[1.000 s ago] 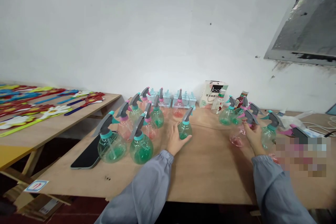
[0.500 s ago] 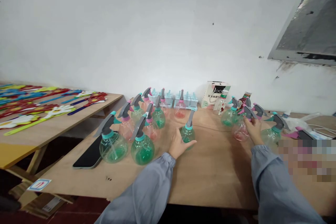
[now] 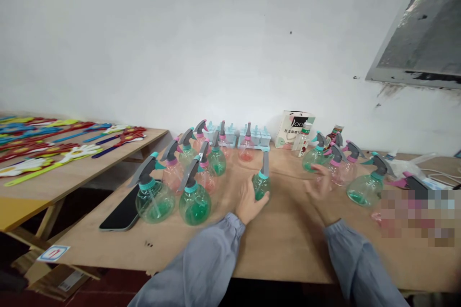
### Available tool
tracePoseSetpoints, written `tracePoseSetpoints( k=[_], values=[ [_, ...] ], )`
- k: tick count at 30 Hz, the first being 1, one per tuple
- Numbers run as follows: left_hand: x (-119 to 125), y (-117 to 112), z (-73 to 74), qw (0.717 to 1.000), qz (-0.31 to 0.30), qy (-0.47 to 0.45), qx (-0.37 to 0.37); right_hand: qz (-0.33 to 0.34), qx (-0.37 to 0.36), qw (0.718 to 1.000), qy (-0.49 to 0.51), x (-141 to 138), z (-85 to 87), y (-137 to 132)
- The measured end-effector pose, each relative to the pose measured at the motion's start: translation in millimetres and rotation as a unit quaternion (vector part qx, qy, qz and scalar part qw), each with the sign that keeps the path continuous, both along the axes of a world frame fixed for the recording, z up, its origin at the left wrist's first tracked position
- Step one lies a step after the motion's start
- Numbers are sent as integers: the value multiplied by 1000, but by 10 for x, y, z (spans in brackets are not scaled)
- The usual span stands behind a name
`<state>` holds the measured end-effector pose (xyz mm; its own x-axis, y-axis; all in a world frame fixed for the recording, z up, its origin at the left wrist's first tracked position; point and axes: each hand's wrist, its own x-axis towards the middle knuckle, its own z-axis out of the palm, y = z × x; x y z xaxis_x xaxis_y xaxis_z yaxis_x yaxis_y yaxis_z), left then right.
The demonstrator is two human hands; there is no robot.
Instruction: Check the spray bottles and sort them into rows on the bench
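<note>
My left hand [image 3: 251, 205] is wrapped around the side of a green spray bottle [image 3: 261, 183] in the middle of the table, its thumb at the front. This bottle has a grey trigger head and a turquoise collar and stands upright. My right hand [image 3: 320, 187], blurred by motion, is in the air with its fingers apart and nothing in them. Just behind it stands a pink spray bottle [image 3: 336, 158], partly hidden by the fingers. To the right is another green spray bottle [image 3: 363, 191] with some green showing low inside.
On the left stand several green and pink spray bottles [image 3: 195, 205], beside a dark phone [image 3: 120, 213]. Pale blue moulds [image 3: 260, 138], a printed box [image 3: 288, 129] and a small bottle [image 3: 304, 136] are by the wall. Colourful hand-shaped items [image 3: 81, 152] cover the left table.
My left hand has closed in around the green spray bottle, which has shifted slightly right. My right hand has left the pink bottle's head and moved left.
</note>
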<state>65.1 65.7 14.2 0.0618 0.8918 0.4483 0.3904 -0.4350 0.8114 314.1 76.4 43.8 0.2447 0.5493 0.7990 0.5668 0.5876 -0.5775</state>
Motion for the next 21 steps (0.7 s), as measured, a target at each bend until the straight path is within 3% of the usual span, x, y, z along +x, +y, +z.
tracePoseSetpoints(
  k=[2, 4, 7, 9, 12, 14, 16, 18, 21],
  values=[
    [67, -86, -1, 1000, -2, 14, 0, 138, -79, 986, -47, -351, 8, 17],
    [106, -167, -11, 999, -18, 34, 4, 241, -128, 962, -31, -644, 64, 71],
    [102, -220, -27, 997, -61, 37, 36, 285, -155, 945, 40, -884, 189, 136],
    [84, -162, -3, 995, -66, -13, 80, 291, -161, 940, 79, -909, 265, 149],
    [95, 108, 124, 988, 18, -104, 114, 318, -164, 923, 141, -839, 342, 138],
    [136, 383, 241, 983, 103, -128, 84, 351, -181, 897, 198, -792, 371, 116],
    [182, 681, 340, 983, 148, -103, 43, 383, -206, 865, 251, -774, 390, 83],
    [213, 956, 400, 986, 154, -61, 3, 399, -223, 845, 277, -783, 404, 43],
    [219, 1277, 435, 991, 131, 17, -17, 387, -209, 855, 275, -824, 430, -20]
  ],
)
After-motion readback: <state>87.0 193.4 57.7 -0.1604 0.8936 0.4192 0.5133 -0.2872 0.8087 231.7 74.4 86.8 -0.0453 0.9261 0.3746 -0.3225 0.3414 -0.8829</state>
